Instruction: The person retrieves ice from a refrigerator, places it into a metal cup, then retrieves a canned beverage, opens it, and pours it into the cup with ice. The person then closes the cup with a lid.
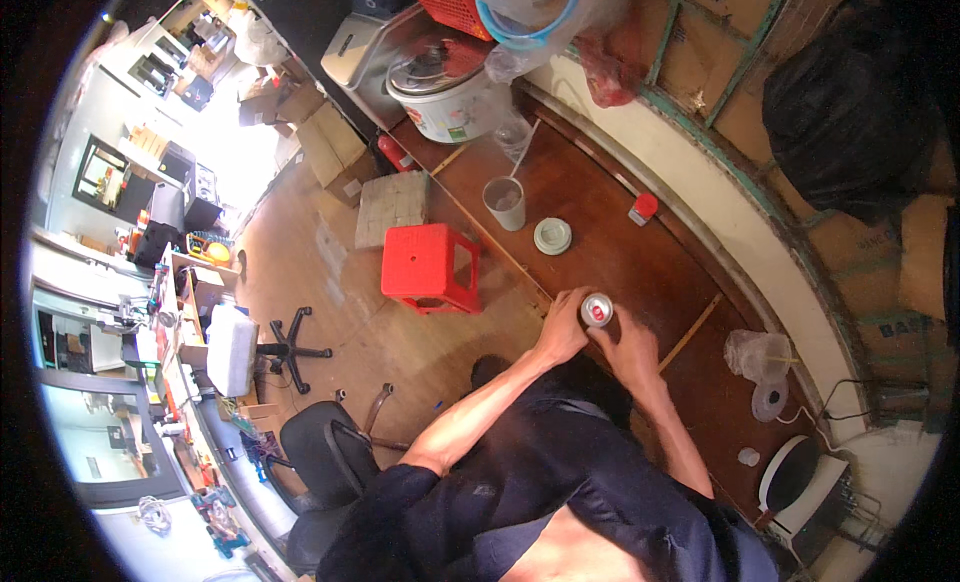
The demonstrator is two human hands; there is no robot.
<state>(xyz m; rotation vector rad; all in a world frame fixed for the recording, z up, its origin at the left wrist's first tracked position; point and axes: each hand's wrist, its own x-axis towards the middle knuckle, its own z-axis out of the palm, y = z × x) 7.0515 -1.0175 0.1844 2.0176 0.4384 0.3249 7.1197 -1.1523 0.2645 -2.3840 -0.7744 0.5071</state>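
Note:
A silver drink can [597, 310] with a red mark on its top is upright between my hands, over the brown tabletop [590, 222]. My left hand [565, 327] wraps round the can's left side. On its right, my right hand [630, 347] curls in against the can, its thumb side nearest; its lower fingers are hidden. Farther back on the table are a pale round lid or dish [552, 236] and a grey cup [505, 202] with a long, thin handle sticking up from it.
A small red-topped container [643, 208] stands by the wall ledge. A large lidded pot [440, 92] is at the table's far end. To the left are a red plastic stool [430, 267] and a black chair [325, 452]. A round black-topped appliance [790, 472] sits at the near right.

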